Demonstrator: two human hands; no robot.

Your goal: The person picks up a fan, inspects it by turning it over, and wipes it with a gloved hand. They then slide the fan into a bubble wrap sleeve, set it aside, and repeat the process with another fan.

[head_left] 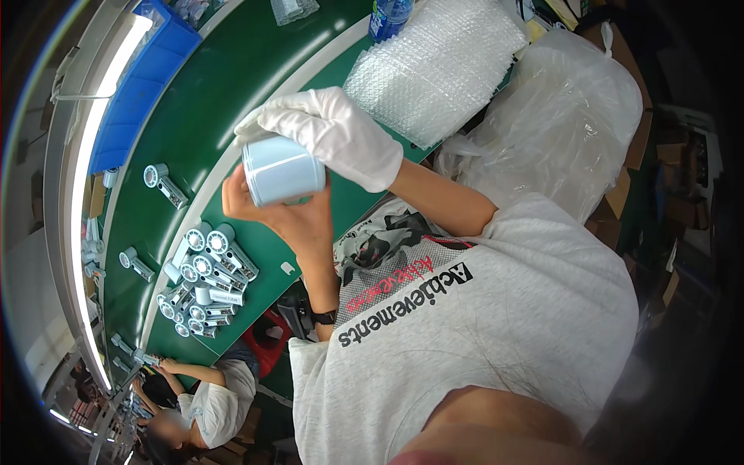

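Up in front of me, both my hands hold a smooth light-blue cylinder (284, 172) with a ridged rim. My bare left hand (279, 221) cups it from below, fingers curled round its near side, with a dark band on the wrist. My right hand (333, 132), in a white glove, lies over its top and right side. What is on the far end of the cylinder is hidden. To the left, a pile of light-blue handheld fans (206, 267) lies on the green table (267, 260). Two fans lie apart from it, one farther off (165, 186) and one to the left (136, 264).
Stacked bubble-wrap sheets (438, 66) lie at the back right, beside a blue-labelled bottle (390, 17). A large clear plastic bag (542, 128) stands right of them. A blue bin (143, 81) lines the far left. Another person (221, 403) works at the lower left.
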